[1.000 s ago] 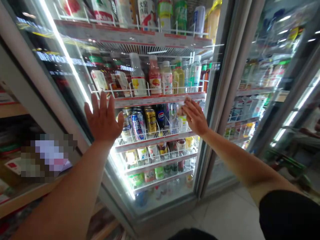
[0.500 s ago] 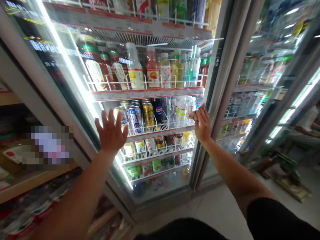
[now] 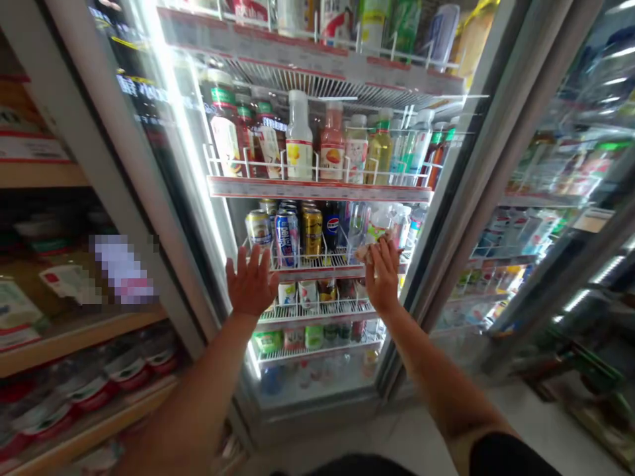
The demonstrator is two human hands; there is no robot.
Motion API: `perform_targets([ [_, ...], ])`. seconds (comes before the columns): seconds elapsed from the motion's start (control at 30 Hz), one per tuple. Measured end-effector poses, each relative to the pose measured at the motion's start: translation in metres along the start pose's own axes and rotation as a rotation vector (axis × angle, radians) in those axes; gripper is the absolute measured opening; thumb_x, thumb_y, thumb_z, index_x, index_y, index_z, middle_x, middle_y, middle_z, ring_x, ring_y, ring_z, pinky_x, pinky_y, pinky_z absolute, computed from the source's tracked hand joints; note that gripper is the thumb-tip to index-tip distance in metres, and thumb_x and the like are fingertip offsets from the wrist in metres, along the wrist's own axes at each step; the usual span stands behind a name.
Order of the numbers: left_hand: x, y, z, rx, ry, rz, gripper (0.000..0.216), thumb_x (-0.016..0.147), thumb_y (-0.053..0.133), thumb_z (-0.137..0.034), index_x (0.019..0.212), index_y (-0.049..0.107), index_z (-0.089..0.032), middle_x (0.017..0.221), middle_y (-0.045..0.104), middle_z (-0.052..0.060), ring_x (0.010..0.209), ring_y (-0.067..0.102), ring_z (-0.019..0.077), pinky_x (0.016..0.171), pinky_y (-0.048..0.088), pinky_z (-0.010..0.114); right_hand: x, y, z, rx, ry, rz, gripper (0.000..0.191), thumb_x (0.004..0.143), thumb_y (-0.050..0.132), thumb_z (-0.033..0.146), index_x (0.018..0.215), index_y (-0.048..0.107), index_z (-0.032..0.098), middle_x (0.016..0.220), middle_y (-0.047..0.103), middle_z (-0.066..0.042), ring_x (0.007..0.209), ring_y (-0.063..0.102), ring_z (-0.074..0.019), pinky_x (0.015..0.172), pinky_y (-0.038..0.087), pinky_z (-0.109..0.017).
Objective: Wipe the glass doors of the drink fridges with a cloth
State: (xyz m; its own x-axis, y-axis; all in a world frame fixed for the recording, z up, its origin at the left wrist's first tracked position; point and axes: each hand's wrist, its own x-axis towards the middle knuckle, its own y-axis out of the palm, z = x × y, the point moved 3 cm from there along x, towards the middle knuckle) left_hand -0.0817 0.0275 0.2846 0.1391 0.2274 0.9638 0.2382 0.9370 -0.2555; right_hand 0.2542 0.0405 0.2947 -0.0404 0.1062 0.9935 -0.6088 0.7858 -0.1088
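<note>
I face the glass door (image 3: 193,152) of a lit drinks fridge. My left hand (image 3: 252,284) lies flat against the glass with its fingers spread, level with the shelf of cans (image 3: 286,235). My right hand (image 3: 383,281) is on the glass further right, near the door's metal frame (image 3: 446,218). Its fingers press a small pale wad (image 3: 366,252) against the pane; I cannot tell whether it is cloth or paper. Behind the glass, bottles (image 3: 297,142) stand on the shelf above and small cups on the shelves below.
Wooden shelves (image 3: 79,334) with packaged goods and bottles run along the left. A second glass-fronted fridge (image 3: 540,198) full of drinks stands to the right. Pale floor tiles (image 3: 446,436) lie below the doors.
Both hands have slid down the glass, from the bottle shelf to the can shelf, and drawn closer together. The right hand has moved left from the door frame, the wad still under its fingers.
</note>
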Motion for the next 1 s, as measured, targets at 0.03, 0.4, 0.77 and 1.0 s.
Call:
perform_targets([
  [0.03, 0.0, -0.001, -0.002, 0.006, 0.023, -0.026, 0.067, 0.101, 0.054, -0.041, 0.163, 0.038, -0.022, 0.16, 0.049, 0.016, 0.161, 0.022, 0.0341, 0.13, 0.007, 0.06, -0.007, 0.006, 0.013, 0.017, -0.027, 0.028, 0.055, 0.106, 0.049, 0.015, 0.16, 0.045, 0.026, 0.161, 0.052, -0.011, 0.16, 0.031, -0.0275, 0.128, 0.035, -0.058],
  [0.4, -0.003, 0.0, -0.002, -0.001, 0.013, -0.038, 0.063, 0.103, 0.051, -0.044, 0.162, 0.042, -0.022, 0.16, 0.049, 0.014, 0.16, 0.024, 0.0324, 0.132, 0.007, 0.057, 0.043, 0.03, 0.062, 0.083, -0.059, -0.005, 0.064, 0.105, 0.048, 0.011, 0.165, 0.036, 0.032, 0.162, 0.051, -0.006, 0.161, 0.03, -0.0251, 0.13, 0.03, -0.052],
  [0.77, -0.003, 0.002, 0.001, -0.08, -0.056, 0.025, 0.063, 0.103, 0.051, -0.049, 0.159, 0.046, -0.022, 0.162, 0.047, 0.016, 0.161, 0.021, 0.0343, 0.131, 0.004, 0.06, 0.039, 0.035, 0.071, 0.074, -0.085, 0.145, 0.055, 0.105, 0.046, 0.013, 0.156, 0.051, 0.033, 0.153, 0.062, -0.002, 0.157, 0.037, -0.024, 0.132, 0.026, -0.05],
  [1.0, -0.001, -0.001, -0.002, -0.037, -0.073, 0.051, 0.063, 0.102, 0.048, -0.051, 0.155, 0.051, -0.018, 0.161, 0.048, 0.018, 0.162, 0.019, 0.0351, 0.13, 0.006, 0.062, -0.025, 0.046, 0.085, 0.08, -0.307, 0.303, 0.04, 0.106, 0.048, 0.017, 0.142, 0.065, 0.025, 0.147, 0.068, -0.002, 0.153, 0.045, -0.0202, 0.131, 0.028, -0.046],
])
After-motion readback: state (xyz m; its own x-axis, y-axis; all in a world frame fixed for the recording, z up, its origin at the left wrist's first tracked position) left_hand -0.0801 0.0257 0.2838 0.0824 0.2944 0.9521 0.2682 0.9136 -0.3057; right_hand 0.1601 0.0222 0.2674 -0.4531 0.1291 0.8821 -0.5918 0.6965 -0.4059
